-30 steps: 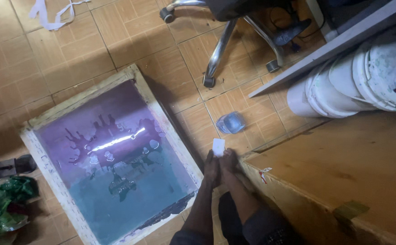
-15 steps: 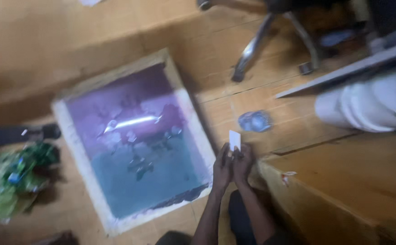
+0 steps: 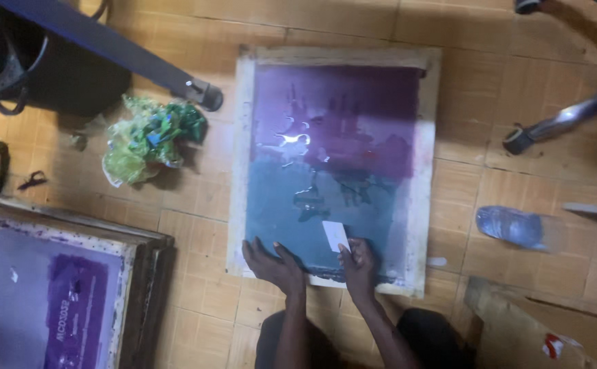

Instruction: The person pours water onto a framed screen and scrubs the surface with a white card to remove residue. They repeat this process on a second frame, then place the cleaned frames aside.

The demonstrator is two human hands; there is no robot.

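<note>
Head view: the right hand point(image 3: 357, 262) pinches a small white card point(image 3: 335, 236), tilted on the wet purple-and-teal wooden-framed printing screen point(image 3: 339, 171) on the floor; the left hand point(image 3: 271, 263) rests flat, released, just beside it on the near edge.

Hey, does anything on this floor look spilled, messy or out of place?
Yes: a clear plastic bottle lies tipped on the tiles right of the wet framed screen, and a crumpled green bag sits loose to its left.
</note>
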